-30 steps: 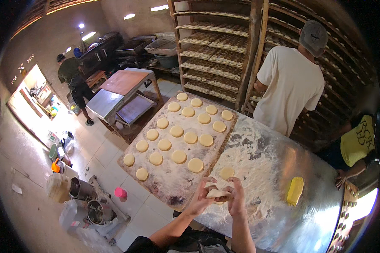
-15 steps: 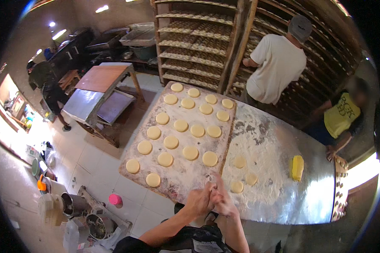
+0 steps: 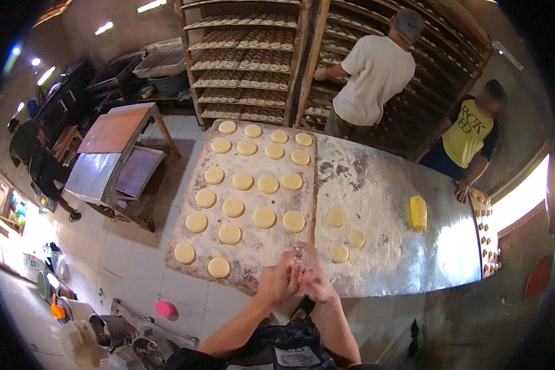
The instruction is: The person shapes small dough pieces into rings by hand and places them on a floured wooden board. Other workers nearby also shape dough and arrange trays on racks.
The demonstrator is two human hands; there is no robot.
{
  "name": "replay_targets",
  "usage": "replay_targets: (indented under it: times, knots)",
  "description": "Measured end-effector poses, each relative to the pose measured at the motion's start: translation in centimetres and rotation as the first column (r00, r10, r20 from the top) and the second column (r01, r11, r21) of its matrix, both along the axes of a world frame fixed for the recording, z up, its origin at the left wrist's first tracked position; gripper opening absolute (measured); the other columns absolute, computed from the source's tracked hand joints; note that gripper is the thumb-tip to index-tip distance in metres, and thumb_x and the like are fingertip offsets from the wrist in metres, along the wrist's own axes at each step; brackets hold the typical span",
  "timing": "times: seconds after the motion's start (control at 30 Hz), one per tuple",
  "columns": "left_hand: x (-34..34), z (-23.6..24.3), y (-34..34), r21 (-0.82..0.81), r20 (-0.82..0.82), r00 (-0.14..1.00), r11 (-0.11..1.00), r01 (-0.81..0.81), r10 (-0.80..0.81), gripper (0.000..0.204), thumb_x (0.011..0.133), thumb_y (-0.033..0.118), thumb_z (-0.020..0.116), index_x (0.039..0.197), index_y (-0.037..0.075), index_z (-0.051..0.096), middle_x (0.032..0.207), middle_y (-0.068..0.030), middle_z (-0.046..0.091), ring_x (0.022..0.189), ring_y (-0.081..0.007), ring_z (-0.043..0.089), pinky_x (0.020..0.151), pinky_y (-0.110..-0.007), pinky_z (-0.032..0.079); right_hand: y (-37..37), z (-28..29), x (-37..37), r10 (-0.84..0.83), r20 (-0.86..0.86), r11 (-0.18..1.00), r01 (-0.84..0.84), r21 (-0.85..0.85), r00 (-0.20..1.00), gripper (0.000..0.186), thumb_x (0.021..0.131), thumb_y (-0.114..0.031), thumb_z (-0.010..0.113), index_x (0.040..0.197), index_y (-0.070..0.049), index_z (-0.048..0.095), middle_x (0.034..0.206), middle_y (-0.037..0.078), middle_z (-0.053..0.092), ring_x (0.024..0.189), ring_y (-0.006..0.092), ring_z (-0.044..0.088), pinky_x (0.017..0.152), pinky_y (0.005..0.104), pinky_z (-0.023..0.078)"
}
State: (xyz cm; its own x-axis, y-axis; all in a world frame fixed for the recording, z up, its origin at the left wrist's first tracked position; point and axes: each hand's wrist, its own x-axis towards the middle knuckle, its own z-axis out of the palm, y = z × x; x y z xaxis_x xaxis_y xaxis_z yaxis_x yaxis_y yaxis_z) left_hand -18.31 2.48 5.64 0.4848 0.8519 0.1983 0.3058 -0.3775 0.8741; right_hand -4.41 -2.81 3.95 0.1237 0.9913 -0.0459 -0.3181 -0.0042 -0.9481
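Observation:
My left hand [image 3: 279, 282] and my right hand [image 3: 317, 285] are brought together over the near edge of a floured board [image 3: 253, 203]. Their fingers are curled and touch each other. Whatever lies between them, if anything, is hidden. Rows of round, flat, pale dough pieces [image 3: 264, 217] cover the board ahead of my hands. To the right, three more dough rounds [image 3: 357, 238] rest on the floury metal tabletop [image 3: 388, 259]. Farther right on the same top lies a yellow block-shaped package [image 3: 418, 213].
Racks [image 3: 240, 65] of filled trays stand behind the table, with a person in a white shirt [image 3: 376, 77] facing them. Another person in a yellow shirt [image 3: 468, 131] stands at the right end. At left are a side table [image 3: 95, 172], a pink container [image 3: 166, 309] and metal pots [image 3: 108, 330].
The view has turned so the surroundings sit farther left. My hands remain together, their fingers slightly shifted against each other. The dough rounds have kept their places on the board.

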Motion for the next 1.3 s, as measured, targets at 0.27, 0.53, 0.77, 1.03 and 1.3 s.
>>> replay_targets:
  times: [0.27,0.53,0.77,1.03,1.3]
  knots:
    - [-0.1,-0.9,0.4,-0.055,-0.028,0.997,0.996,0.075,-0.076,0.028,0.103,0.033,0.048,0.119,0.01,0.052,0.066,-0.0189,0.064,0.061,-0.0449,0.064,0.053,-0.05,0.049,-0.1,-2.0,0.4,0.157,-0.254,0.915,-0.044,0.4,0.954,0.08,0.096,-0.068,0.043,0.147,-0.009,0.026,0.087,0.015,0.065,0.071,0.0235,0.065,0.063,0.0289,0.049]
    - [1.0,-0.9,0.9,0.007,0.007,0.995,0.995,0.101,-0.101,0.028,0.101,0.035,0.052,0.117,0.011,0.052,0.062,-0.0161,0.063,0.055,-0.0409,0.064,0.052,-0.049,0.05,0.3,-1.7,0.6,0.293,-0.367,0.843,-0.059,0.534,0.883,0.078,0.098,-0.064,0.042,0.149,-0.006,0.027,0.083,0.012,0.06,0.082,0.0213,0.062,0.075,0.0337,0.051]
    - [0.5,0.0,1.2,-0.171,0.044,0.996,0.981,0.086,-0.08,0.03,0.105,0.035,0.046,0.113,0.008,0.055,0.073,-0.0198,0.065,0.067,-0.0432,0.068,0.059,-0.045,0.052,0.7,-1.5,0.6,-0.041,0.121,0.938,-0.003,0.346,0.992,0.068,0.101,-0.06,0.042,0.147,-0.011,0.032,0.083,0.011,0.062,0.066,0.0157,0.057,0.06,0.0277,0.048]
    - [1.5,-1.6,2.4,-0.31,-0.126,0.992,0.95,-0.041,0.002,0.042,0.105,0.039,0.045,0.123,0.002,0.053,0.097,-0.029,0.065,0.088,-0.0473,0.065,0.076,-0.05,0.051,1.0,-5.8,1.9,-0.128,0.121,0.975,0.147,-0.165,0.984,0.058,0.105,-0.037,0.05,0.151,-0.007,0.03,0.125,0.015,0.06,0.098,0.0225,0.065,0.085,0.0327,0.052]
    - [-1.5,-4.4,2.6,0.019,-0.608,0.792,0.998,-0.061,0.06,0.066,0.086,0.036,0.072,0.138,0.008,0.045,0.113,-0.0203,0.057,0.106,-0.0395,0.056,0.087,-0.054,0.042,-0.3,-2.9,1.4,0.16,0.696,0.805,0.316,-0.503,0.7,0.09,0.083,-0.024,0.076,0.154,-0.006,0.024,0.137,0.034,0.046,0.125,0.0448,0.052,0.102,0.0464,0.046]
